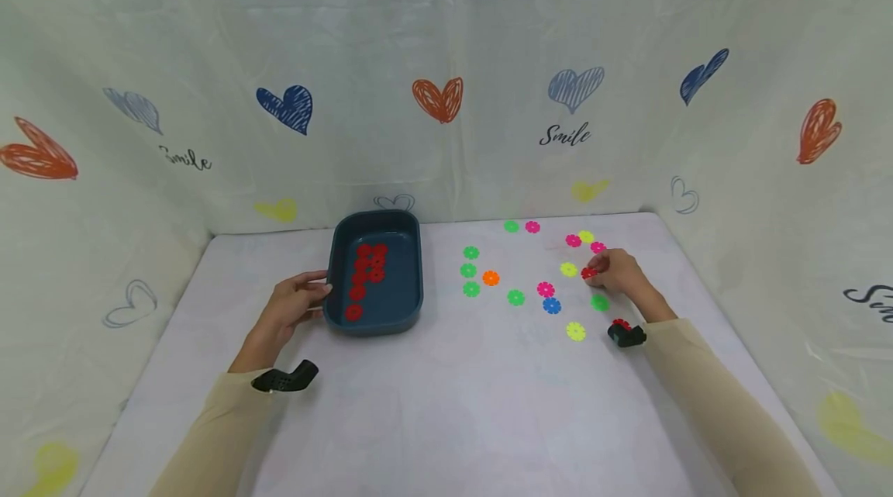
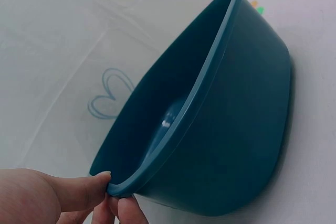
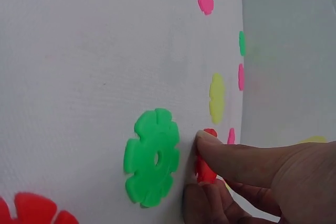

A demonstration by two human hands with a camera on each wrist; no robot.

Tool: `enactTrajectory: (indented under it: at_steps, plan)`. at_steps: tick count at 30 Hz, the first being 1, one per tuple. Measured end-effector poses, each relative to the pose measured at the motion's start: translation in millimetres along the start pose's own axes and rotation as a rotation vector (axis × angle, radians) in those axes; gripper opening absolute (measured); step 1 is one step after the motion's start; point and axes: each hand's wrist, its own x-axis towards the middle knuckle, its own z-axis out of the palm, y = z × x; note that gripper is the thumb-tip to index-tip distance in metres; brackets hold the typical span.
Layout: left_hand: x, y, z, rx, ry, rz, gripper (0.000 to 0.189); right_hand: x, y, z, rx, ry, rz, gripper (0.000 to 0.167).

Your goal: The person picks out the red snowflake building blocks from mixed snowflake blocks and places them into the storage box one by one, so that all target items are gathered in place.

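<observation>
My left hand (image 1: 287, 309) grips the near left rim of a dark teal plastic basin (image 1: 373, 324), thumb on top and fingers beneath, as the left wrist view shows. Several red flower-shaped discs (image 1: 357, 292) lie inside it. At the right, my right hand (image 1: 619, 272) pinches a red flower-shaped disc (image 3: 206, 167) between thumb and fingers, right at the table surface. Close by lie a green disc (image 3: 153, 157) with a hole in its centre and a yellow one (image 1: 569, 269). Another red disc (image 1: 620, 323) is partly hidden behind the right wrist camera.
Between basin and right hand, loose discs are scattered on the white table (image 1: 446, 404): several green (image 1: 468, 270), pink (image 1: 546, 289) and yellow (image 1: 575, 331), one orange (image 1: 491, 278), one blue (image 1: 552, 305). A heart-printed sheet (image 1: 488, 163) rises behind the table.
</observation>
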Motion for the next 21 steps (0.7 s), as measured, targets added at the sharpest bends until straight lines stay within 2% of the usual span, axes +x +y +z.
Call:
enactTrajectory:
  at_steps: [13, 21]
  plan:
    - [0.3, -1.5, 0.6, 0.002, 0.001, -0.009, 0.054, -3.5, 0, -6, 0.02, 0.015, -0.038, 0.022]
    - [1.4, -0.1, 0.1, 0.0, -0.005, -0.006, 0.055, -6.6, -3, -20, 0.052, 0.015, -0.078, 0.022]
